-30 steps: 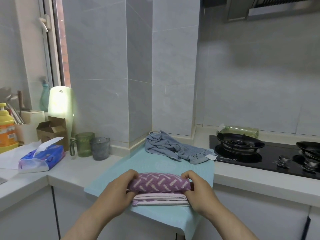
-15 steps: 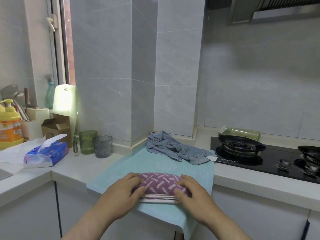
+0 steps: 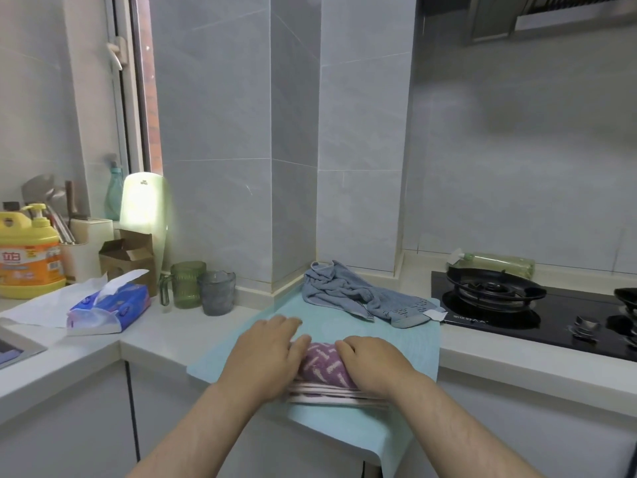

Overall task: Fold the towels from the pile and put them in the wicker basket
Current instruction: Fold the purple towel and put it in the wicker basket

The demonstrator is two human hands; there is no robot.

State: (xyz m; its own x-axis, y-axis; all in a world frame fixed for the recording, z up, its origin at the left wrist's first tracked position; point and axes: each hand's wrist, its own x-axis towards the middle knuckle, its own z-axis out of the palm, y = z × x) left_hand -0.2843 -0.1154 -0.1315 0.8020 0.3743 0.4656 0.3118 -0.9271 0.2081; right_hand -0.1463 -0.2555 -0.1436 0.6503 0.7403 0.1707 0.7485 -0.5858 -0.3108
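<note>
While both hands press down on it, the folded purple towel (image 3: 325, 365) lies near the front edge of a blue-green mat (image 3: 327, 322) spread over the white counter (image 3: 193, 336). It rests on top of a folded pink and white towel (image 3: 331, 396), whose layered edges show just below it. The left hand (image 3: 267, 357) covers the left end of the purple towel, palm down with the fingers stretched out and close together; the fingertips are blurred, so I cannot tell exactly where they end. The right hand (image 3: 374, 365) covers the right end in the same way, palm down and fingers straight, pointing toward the left hand. Neither hand curls round the cloth, and only a strip of the purple towel shows between them. Further back on the mat, near the tiled corner of the wall, a blue towel (image 3: 362, 298) lies crumpled and unfolded, well apart from the stack. To the right of the mat is a black gas stove (image 3: 496, 291). To the left stand a green cup (image 3: 186, 284) and a grey cup (image 3: 217, 293) side by side, then a tissue pack (image 3: 110, 307), a cardboard box (image 3: 127, 257) and a yellow bottle (image 3: 29, 257).
</note>
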